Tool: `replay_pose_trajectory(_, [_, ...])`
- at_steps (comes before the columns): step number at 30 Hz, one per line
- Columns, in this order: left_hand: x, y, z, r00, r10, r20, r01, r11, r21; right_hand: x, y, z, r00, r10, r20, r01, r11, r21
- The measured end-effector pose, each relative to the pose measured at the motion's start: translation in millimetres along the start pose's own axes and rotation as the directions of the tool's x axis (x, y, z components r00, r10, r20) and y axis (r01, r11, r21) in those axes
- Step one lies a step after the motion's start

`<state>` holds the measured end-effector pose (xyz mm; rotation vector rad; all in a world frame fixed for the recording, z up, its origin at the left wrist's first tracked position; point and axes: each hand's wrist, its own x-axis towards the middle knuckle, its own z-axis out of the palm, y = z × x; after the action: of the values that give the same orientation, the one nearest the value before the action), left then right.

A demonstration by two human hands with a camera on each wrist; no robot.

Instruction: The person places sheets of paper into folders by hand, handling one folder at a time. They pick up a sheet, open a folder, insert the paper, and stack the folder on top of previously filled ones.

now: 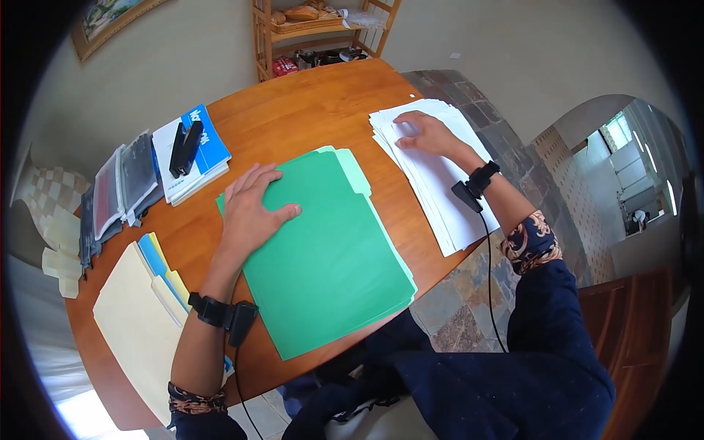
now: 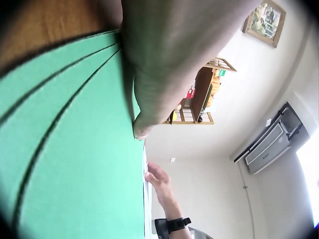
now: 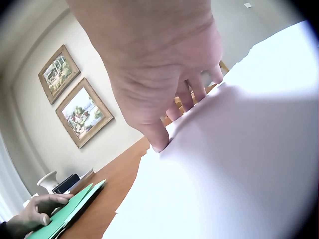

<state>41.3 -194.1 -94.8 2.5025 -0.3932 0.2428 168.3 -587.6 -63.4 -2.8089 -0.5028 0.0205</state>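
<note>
Green folders [image 1: 323,249] lie stacked on the wooden table in front of the person, a lighter green tab showing at the top right. The left hand [image 1: 253,209] rests on their upper left part, fingers spread and thumb out over the green surface. To the right is a loose pile of white paper [image 1: 447,176]. On its upper part the right hand [image 1: 433,138] touches the top sheet with thumb and bent fingertips; in the right wrist view the hand [image 3: 159,84] arches over the white paper [image 3: 239,164], its thumb tip against the surface.
Cream folders [image 1: 139,323] with blue and yellow ones lie at the left. Behind them are zip pouches [image 1: 136,176] and a black stapler [image 1: 185,149] on a blue and white pack [image 1: 209,143]. A wooden shelf [image 1: 323,40] stands beyond the table.
</note>
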Motion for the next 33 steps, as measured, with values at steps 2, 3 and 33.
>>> replay_pose_trajectory(2, [-1,-1,1,1.0,-0.001,-0.003,0.001,1.0,-0.002,0,1,1,1.0,0.001,-0.008,-0.001,1.0,-0.028])
replay_pose_trajectory(3, [-1,-2,2,1.0,0.007,-0.021,-0.007,1.0,-0.016,1,1,0,1.0,-0.002,-0.016,0.001,0.998,-0.058])
replay_pose_trajectory(33, [-1,-2,1,0.985,-0.039,-0.17,0.01,0.986,-0.169,3,46,-32,0.987,0.104,0.126,-0.08,0.98,-0.183])
